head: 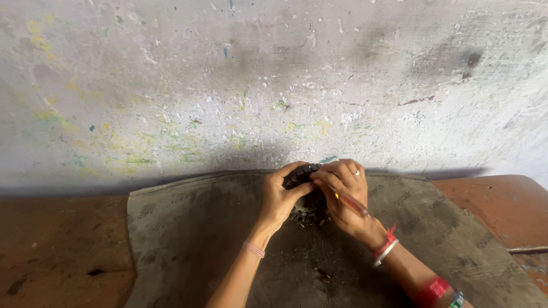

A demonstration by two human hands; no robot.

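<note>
Two hands are holding one small black round thing with bumpy teeth (302, 171) between them, up near the far edge of the grey dusty mat (188, 239). We are wrapping our left hand (281, 197) around its left side, fingers curled tight. Our right hand (345, 191) is closing over its right side and is also pinching a thin red stick (349, 203), which is slanting down toward the wrist. Both arms are reaching forward. Little dark crumbs (308, 217) are lying just under the hands. The brown wooden table (57, 251) and speckled white wall (228, 85) are around us.
</note>
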